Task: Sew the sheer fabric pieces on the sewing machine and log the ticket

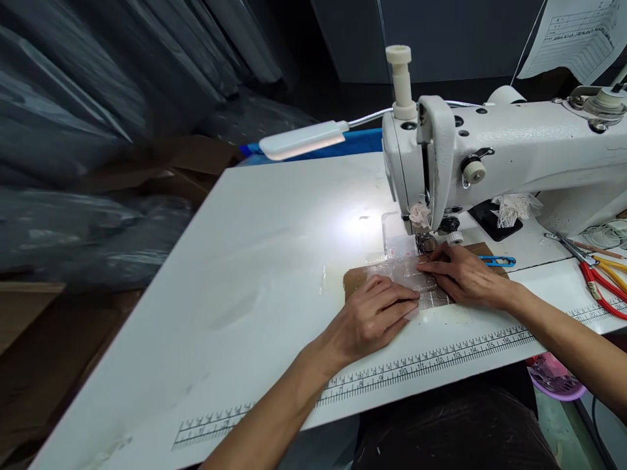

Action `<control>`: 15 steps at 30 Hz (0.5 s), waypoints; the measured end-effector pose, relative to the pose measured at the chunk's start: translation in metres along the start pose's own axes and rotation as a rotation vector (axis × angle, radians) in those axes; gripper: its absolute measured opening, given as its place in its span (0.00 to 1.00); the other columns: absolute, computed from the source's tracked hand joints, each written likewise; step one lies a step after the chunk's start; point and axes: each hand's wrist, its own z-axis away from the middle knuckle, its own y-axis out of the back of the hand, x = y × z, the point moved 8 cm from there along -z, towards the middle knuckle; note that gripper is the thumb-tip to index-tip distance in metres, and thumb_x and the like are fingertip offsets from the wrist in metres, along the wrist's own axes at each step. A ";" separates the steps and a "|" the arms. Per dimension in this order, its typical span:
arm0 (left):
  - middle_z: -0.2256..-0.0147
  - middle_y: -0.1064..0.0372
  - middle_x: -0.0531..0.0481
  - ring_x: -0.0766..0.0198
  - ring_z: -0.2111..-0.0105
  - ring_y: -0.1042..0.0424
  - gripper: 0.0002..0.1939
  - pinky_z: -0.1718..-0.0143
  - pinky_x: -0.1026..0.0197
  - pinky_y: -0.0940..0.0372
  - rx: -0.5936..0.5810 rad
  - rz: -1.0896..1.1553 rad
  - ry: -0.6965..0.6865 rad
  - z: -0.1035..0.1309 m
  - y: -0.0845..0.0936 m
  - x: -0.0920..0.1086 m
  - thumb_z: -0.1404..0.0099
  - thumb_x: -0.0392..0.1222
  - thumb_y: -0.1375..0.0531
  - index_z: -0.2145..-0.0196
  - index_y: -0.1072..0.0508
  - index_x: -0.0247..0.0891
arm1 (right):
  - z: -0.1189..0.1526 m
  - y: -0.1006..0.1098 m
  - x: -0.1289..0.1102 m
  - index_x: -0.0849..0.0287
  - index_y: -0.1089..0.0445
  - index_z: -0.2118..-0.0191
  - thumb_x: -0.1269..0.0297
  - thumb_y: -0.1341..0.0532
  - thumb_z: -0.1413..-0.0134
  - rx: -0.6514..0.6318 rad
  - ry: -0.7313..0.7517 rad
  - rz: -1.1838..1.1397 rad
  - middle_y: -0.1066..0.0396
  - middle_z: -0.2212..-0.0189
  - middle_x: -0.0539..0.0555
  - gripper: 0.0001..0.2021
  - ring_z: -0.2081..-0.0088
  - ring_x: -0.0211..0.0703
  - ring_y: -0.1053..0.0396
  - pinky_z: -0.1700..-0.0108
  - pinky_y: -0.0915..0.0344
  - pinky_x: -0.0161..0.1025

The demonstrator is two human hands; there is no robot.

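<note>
A small piece of sheer white fabric (411, 273) lies below the needle area of a white sewing machine (519, 143), over a brown board-like piece (355, 282). My left hand (375, 316) grips the fabric's near left side, fingers together and bent. My right hand (463, 274) is closer to the presser foot (425, 243), thumb and fingers pinched on the fabric's right part. A blue-handled tool (498, 261) shows just behind the right hand; whether that hand touches it I cannot tell. My fingers hide part of the fabric.
A printed ruler (401, 375) runs along the near edge of the white table (255, 261). Red-handled scissors (595, 287) lie at right, beside yellow handles (614, 271). A lamp (302, 138) reaches over the back edge. Lace (514, 209) lies under the machine arm. Cardboard and plastic-wrapped stacks stand left.
</note>
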 end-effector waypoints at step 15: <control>0.61 0.22 0.43 0.60 0.63 0.23 0.05 0.66 0.56 0.26 -0.014 -0.013 0.018 -0.001 -0.002 0.001 0.31 0.33 0.43 0.58 0.28 0.33 | 0.002 0.002 -0.001 0.59 0.29 0.45 0.73 0.49 0.37 -0.002 -0.008 -0.035 0.35 0.53 0.61 0.18 0.51 0.49 0.36 0.48 0.31 0.50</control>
